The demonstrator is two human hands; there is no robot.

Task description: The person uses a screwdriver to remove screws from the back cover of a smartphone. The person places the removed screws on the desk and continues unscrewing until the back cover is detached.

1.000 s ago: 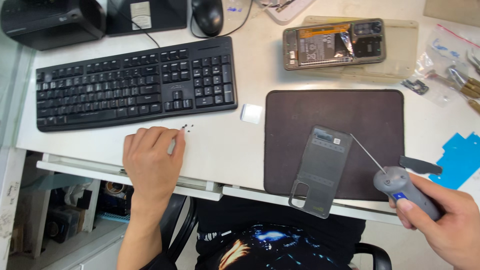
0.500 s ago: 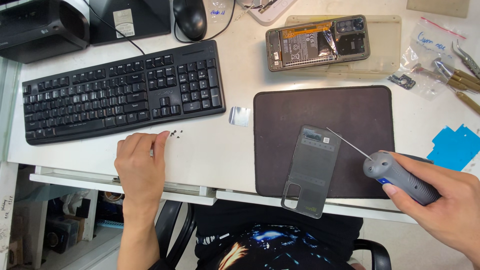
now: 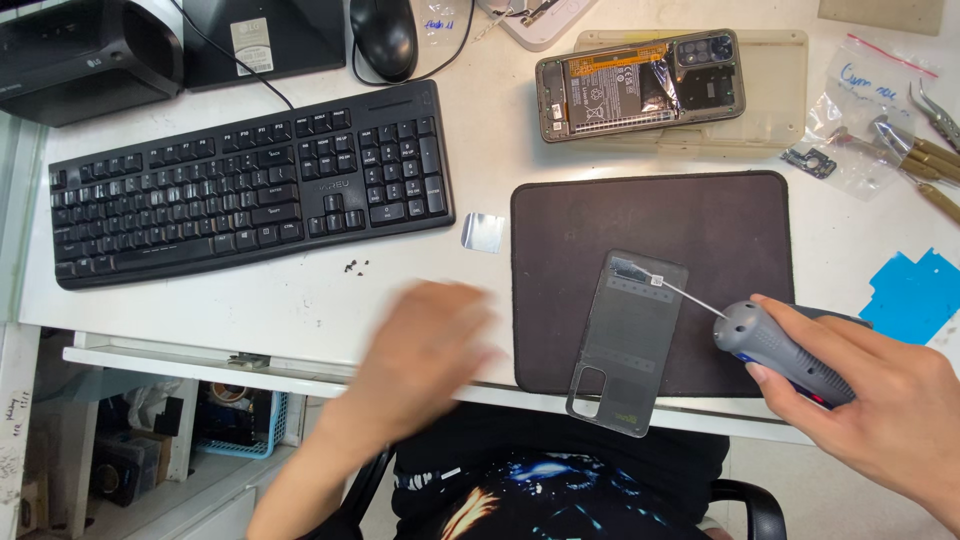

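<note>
The right hand [image 3: 880,400] is closed around one grey electric screwdriver [image 3: 785,350], whose thin bit reaches up and left to a small part at the top of one translucent phone back cover [image 3: 625,345]. That cover lies tilted on one dark work mat [image 3: 700,230] near the front edge of the bench [image 3: 300,300], its lower end hanging past the mat's and the bench's front edge.

The left hand [image 3: 425,350] is over the front edge of the bench, just left of the mat. It is blurred, so whether its fingers are spread or curled cannot be told; nothing shows in it.

Beyond the left hand, a few tiny dark screws [image 3: 353,267] lie in a loose cluster on the bare bench, too small to count for sure. One small shiny square plate [image 3: 483,231] sits between them and the mat's rear left corner. One black keyboard [image 3: 250,185] runs along the left half of the bench, with one black mouse [image 3: 383,35] behind it at the rear edge.

Behind the mat, one opened phone [image 3: 640,85] lies with its insides facing up on one pale tray [image 3: 775,90]. Toward the right edge are one clear plastic bag [image 3: 870,110], several tweezers and picks [image 3: 925,155] with wooden handles, and one patch of blue tape [image 3: 915,295] just above the right hand.
</note>
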